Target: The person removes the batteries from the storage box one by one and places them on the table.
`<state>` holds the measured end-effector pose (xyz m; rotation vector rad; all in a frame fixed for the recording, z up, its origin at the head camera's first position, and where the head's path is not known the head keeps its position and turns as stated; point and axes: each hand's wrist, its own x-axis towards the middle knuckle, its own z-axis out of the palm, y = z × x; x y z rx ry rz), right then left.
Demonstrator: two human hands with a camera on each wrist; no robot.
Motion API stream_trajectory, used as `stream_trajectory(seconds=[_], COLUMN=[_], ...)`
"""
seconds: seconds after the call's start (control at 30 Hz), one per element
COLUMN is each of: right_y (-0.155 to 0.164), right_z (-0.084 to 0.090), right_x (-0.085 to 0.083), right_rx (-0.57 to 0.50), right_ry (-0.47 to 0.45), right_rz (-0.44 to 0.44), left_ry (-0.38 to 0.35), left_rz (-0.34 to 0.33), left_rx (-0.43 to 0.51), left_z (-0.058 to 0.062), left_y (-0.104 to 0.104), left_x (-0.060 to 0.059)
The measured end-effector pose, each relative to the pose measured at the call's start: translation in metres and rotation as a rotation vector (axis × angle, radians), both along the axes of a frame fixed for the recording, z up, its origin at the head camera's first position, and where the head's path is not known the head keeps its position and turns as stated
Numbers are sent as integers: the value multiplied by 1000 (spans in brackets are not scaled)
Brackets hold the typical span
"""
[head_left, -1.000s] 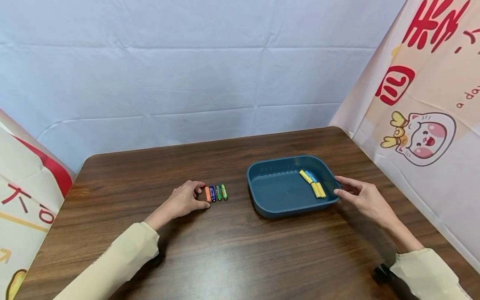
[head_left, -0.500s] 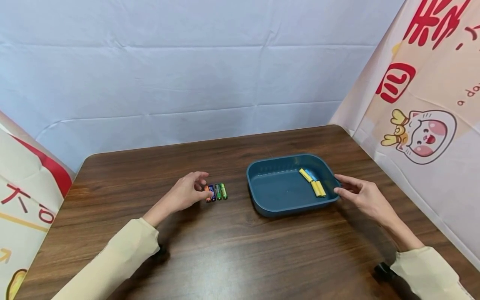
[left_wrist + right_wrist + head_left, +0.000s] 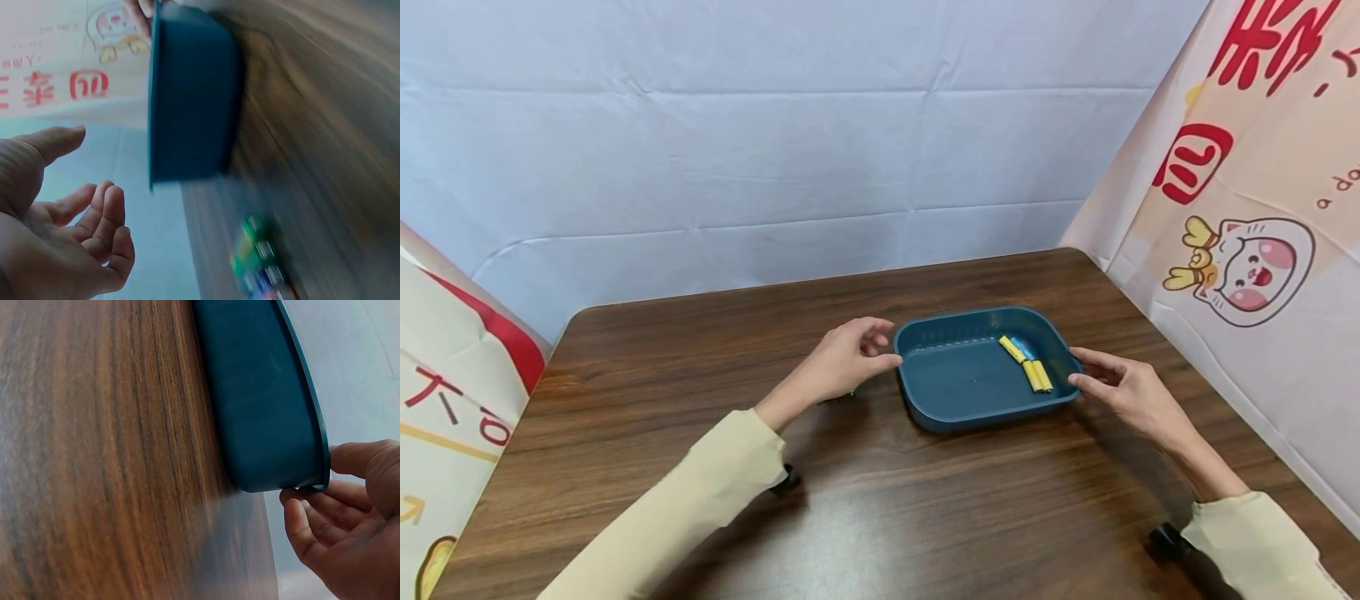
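A dark blue tray [image 3: 925,400] sits right of centre on the wooden table [image 3: 880,500]. Inside it, at the right end, lie yellow batteries [image 3: 1036,377] and a blue battery [image 3: 1021,347]. My left hand [image 3: 883,346] hovers just off the tray's left rim, fingers loosely curled, and the left wrist view shows this left hand [image 3: 94,165] empty. My right hand [image 3: 1086,371] holds the tray's right rim. In the right wrist view the thumb [image 3: 356,456] lies on the rim and the fingers [image 3: 306,515] curl under it.
A short row of batteries [image 3: 259,262] in green, blue and orange lies on the table left of the tray, mostly hidden behind my left hand in the head view. White cloth backs the table and printed banners [image 3: 1247,208] flank both sides.
My left hand left the row of batteries and moved right and away to the tray's left rim, carrying nothing. The right hand stayed on the tray's right rim.
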<state>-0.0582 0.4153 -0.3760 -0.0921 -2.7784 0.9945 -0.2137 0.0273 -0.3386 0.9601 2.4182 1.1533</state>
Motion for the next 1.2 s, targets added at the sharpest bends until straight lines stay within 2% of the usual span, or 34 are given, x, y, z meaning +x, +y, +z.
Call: stream_trajectory(seconds=[0.2, 0.43, 0.57, 0.8, 1.0, 1.2], right_y=[0, 1, 2, 2, 2, 2], right_z=[0, -1, 0, 0, 1, 1], right_x=[0, 1, 0, -2, -2, -1], right_rx=[5, 0, 1, -11, -36, -28], right_ry=[-4, -6, -14, -23, -3, 4], right_rz=[-4, -12, -17, -8, 12, 12], left_ry=[18, 11, -4, -36, -79, -41], left_rz=[-85, -137, -133, -100, -69, -49], left_rx=[-2, -28, -30, 3, -19, -85], left_z=[6, -2, -7, -16, -26, -37], left_y=[50, 103, 126, 160, 178, 189], left_x=[9, 19, 25, 28, 32, 34])
